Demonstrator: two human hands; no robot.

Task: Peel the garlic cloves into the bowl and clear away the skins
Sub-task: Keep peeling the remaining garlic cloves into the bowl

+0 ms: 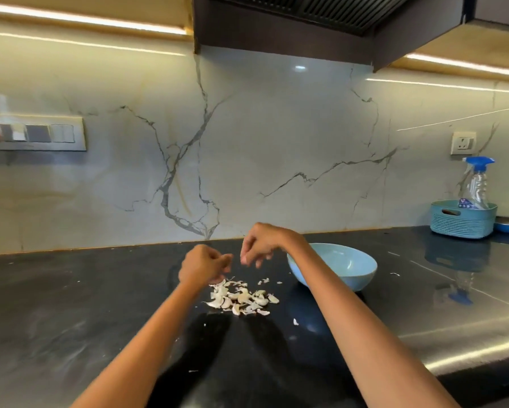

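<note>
Below, papery garlic skins litter glossy black counter.

Home kitchen: black countertop, marble backsplash w/ sockets, extractor hood overhead.

Both hands raised above a black counter: left hand with curled fingers, right hand with fingers hanging down. Garlic skins lie heaped below them, beside a blue bowl.
</note>
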